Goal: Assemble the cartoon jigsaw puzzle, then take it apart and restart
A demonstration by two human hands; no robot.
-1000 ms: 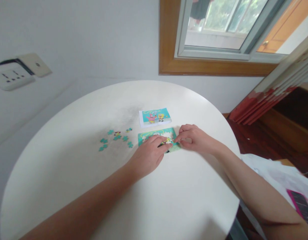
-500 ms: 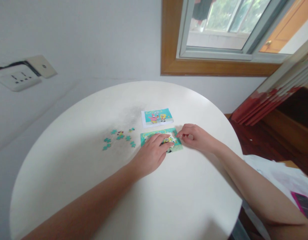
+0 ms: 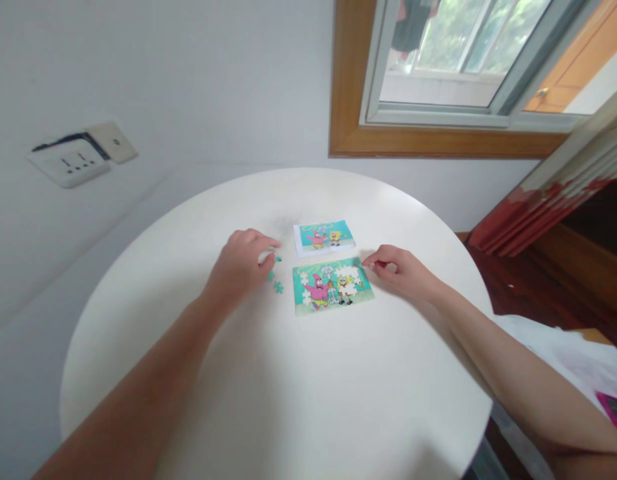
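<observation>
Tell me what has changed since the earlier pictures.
The left hand has moved off the puzzle, leftward to the loose pieces, uncovering the puzzle's middle. The right hand stays by its right edge; the picture card still lies beyond.

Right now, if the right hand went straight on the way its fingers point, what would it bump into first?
The right hand would most likely meet the partly filled jigsaw puzzle, near its upper right corner. The gap looks so small that they may already touch; depth is unclear here.
</observation>
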